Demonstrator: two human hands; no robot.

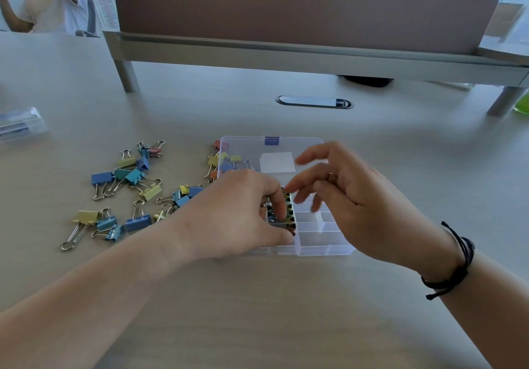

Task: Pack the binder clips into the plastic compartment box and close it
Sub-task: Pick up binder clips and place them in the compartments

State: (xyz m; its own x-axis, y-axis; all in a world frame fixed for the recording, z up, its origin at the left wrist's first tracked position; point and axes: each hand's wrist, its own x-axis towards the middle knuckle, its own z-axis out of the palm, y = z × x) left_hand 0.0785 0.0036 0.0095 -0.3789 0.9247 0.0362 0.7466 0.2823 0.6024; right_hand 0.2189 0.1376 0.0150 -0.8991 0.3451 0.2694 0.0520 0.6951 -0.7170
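Both hands met over the open compartment box (312,242), left hand (237,214) pressing curled fingers onto packed binder clips (287,211), right hand (352,194) loosely spread, holding nothing.

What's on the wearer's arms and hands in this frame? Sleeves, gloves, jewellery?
Both forearms are bare, with no sleeves in view and no gloves. The right wrist carries a dark knotted cord bracelet, wrapped in several strands with a loose end hanging off. The right hand seems to wear a thin ring on one finger. The left hand shows nothing clearly worn.
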